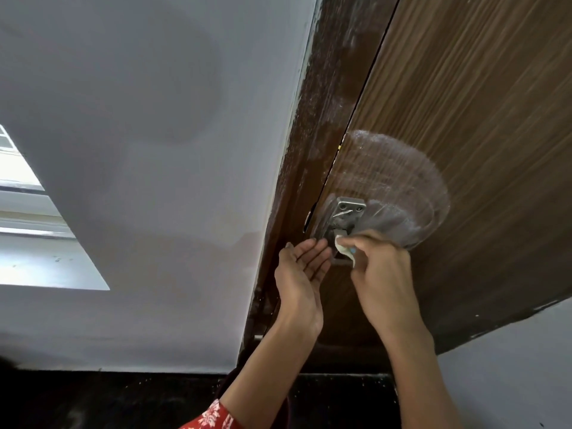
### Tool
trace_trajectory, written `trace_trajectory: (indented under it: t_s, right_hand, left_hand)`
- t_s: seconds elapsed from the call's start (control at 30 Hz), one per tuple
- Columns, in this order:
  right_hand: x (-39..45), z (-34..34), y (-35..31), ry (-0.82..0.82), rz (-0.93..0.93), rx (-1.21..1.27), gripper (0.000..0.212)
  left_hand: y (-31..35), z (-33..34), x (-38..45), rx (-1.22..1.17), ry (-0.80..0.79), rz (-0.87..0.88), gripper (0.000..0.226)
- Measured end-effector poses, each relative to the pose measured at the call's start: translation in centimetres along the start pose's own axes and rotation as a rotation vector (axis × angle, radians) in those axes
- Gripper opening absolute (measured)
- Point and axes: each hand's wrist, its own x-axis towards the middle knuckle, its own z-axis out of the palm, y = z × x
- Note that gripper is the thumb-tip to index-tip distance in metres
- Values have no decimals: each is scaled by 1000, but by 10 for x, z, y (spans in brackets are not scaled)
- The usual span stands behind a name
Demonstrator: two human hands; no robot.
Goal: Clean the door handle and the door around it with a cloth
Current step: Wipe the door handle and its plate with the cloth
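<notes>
Just right of the frame's centre, the right hand [379, 267] is curled around a small pale cloth [343, 250], pinching it against the lower part of the metal door handle [343, 218]. Only a crumpled corner of the cloth shows, poking out toward the left from between the fingers. The handle's backplate sits on the brown wood-grain door [479, 134], close to the door's edge, with its long axis running along that edge, from upper right to lower left in the picture; two screws show at its upper end. A hazy, fan-shaped smear [399, 178] spreads on the door above and to the right of the handle. The left hand [301, 274] is open, palm facing right, fingers straight and pointing up toward the handle, holding nothing, just beside the dark door frame [312, 134]. A grey wall [139, 150] fills the left of the frame.
</notes>
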Motion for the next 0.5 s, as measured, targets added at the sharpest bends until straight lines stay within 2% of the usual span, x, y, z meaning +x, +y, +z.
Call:
trace_trajectory:
  t_s: [0.1,0.17,0.37,0.5]
  right_hand:
    - [-6,-1,3,70,35,16,32]
    - [-5,10,-5,104,50,-5,38]
    - [-17,20,-2,185,0,57,42]
    - [-9,19,5,480,45,149,30]
  left_hand:
    - [-1,1,1,19,0,21,43]
    - [-3,2,1,33,-1,26,43]
    - [-6,-1,-2,56,-6,19,46]
    - [-8,-3,-4,60,-3,-9,47]
